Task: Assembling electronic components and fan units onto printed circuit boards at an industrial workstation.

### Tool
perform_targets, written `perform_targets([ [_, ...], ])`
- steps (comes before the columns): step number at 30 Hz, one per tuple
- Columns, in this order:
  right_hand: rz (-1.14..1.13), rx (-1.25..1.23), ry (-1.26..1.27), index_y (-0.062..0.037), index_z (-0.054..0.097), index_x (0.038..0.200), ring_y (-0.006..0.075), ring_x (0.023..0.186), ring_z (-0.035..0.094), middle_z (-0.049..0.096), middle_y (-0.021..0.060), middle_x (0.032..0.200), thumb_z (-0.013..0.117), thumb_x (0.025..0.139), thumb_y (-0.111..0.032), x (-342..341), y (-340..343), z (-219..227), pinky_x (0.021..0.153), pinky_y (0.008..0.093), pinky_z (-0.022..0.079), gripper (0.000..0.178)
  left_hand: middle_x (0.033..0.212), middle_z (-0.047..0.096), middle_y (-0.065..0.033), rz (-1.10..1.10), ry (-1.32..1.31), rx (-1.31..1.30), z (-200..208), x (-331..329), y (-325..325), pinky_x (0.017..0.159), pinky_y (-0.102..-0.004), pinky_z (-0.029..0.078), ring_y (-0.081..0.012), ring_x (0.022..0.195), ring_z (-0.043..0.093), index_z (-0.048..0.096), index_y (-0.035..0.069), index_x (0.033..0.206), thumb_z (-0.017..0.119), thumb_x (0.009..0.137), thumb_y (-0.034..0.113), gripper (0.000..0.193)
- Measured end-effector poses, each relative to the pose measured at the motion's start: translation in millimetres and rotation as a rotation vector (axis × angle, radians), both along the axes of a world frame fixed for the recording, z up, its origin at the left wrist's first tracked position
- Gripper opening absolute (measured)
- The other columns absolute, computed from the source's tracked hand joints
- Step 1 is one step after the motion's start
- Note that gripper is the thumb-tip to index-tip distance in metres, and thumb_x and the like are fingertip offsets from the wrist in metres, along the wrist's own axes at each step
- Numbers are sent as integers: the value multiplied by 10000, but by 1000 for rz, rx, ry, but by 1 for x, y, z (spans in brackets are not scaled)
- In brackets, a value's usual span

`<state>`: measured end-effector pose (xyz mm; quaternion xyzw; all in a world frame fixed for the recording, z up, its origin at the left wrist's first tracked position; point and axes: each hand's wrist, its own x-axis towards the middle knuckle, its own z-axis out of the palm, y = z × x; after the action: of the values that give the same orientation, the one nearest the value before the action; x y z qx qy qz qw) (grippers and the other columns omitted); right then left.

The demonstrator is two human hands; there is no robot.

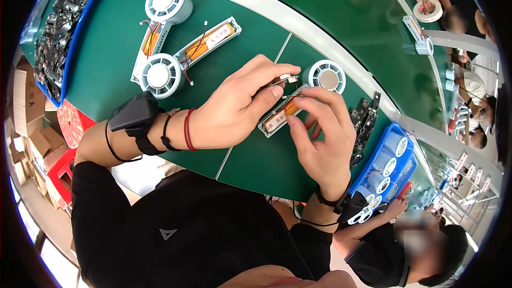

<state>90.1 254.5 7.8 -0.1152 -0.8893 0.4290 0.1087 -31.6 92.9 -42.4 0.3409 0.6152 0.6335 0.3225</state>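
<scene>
My left hand (234,104) is closed, pinching a small circuit board (288,79) with a white part on it between thumb and fingers. Beneath it lies an opened handheld fan (326,76) with a round, pale-blue head. Its handle shell holds an orange battery (291,108) with a white label. My right hand (328,136) is bent over the handle, index fingertip at a thin wire (292,95) by the board. The right thumb is beside the battery label. Whatever lies deeper between the right fingers is hidden.
Two more opened fans (159,76) (165,1) lie at left with loose wires. A blue bin (85,21) of black parts stands far left. Circuit boards (364,117) and a blue crate (408,162) of fans are at right. Co-workers sit nearby at right.
</scene>
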Motion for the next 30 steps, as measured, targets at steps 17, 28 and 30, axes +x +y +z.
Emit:
perform_targets([
  [17,50,344,93,-20,710,985,189,708,698,685,88,1011,770,830,49,-3,-4,-27,592,291,551,179,1125,486,-53,-68,-94,-16,2,-4,-8,832,-252,405,-124,937,458,500,-10,1486,513,1078,102,422],
  [28,-59,151,222,-20,702,965,205,621,668,700,94,861,788,823,36,-5,-3,-42,527,300,519,175,1157,480,-67,-139,-324,5,-3,2,-6,913,-281,493,-128,1022,541,503,-2,1441,605,998,-30,456],
  [30,-78,195,261,-18,702,965,209,621,672,705,97,856,794,813,41,-5,-4,-44,532,299,522,187,1156,484,-69,-154,-321,-10,0,0,-7,875,-278,509,-129,1007,562,510,-4,1435,617,990,-36,459],
])
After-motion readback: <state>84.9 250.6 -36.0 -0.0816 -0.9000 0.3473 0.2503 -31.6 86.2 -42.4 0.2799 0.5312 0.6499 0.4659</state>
